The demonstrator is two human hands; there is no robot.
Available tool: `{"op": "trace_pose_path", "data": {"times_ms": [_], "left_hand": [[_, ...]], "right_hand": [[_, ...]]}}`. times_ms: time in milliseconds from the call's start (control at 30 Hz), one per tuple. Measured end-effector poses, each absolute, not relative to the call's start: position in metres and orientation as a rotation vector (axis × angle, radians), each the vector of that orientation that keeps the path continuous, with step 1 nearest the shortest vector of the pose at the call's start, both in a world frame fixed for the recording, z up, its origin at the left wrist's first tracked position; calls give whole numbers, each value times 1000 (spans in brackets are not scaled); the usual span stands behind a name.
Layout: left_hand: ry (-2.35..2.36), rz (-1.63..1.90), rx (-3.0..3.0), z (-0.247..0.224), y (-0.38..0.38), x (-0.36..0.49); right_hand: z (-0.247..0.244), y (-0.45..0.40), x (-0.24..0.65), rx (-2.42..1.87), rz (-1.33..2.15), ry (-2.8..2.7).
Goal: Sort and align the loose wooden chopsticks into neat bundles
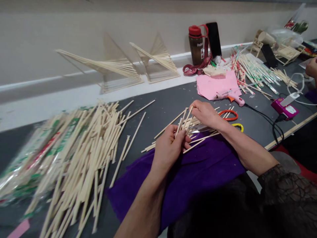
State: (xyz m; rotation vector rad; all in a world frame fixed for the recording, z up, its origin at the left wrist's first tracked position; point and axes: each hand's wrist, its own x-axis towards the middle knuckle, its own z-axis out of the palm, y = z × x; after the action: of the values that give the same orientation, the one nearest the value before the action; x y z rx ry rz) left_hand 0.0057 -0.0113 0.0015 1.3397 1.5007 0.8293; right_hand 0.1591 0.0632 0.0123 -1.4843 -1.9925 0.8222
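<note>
My left hand is closed around a few thin wooden chopsticks that stand up out of the fingers. Just above and to the right, my right hand pinches the upper end of one of these sticks. More chopsticks lie on the table beneath both hands, some reaching over a purple cloth. Among them is a pair of scissors with one red-orange handle and one yellow handle; their blades are partly covered by the right hand and sticks.
A big heap of loose chopsticks lies left, beside plastic-wrapped packs. Two stick frames lean on the wall. Behind my right hand are a pink glue gun, pink paper and a bottle. Another person's hand shows far right.
</note>
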Motion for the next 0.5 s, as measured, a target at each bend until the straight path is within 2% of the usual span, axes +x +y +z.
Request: {"op": "trace_pose_path", "data": {"times_ms": [233, 500], "left_hand": [[1628, 640, 1563, 3, -8, 3], [1646, 669, 1583, 6, -7, 12]], "right_hand": [[3, 67, 160, -1574, 807, -1958], [-6, 67, 158, -1569, 711, -1865]]}}
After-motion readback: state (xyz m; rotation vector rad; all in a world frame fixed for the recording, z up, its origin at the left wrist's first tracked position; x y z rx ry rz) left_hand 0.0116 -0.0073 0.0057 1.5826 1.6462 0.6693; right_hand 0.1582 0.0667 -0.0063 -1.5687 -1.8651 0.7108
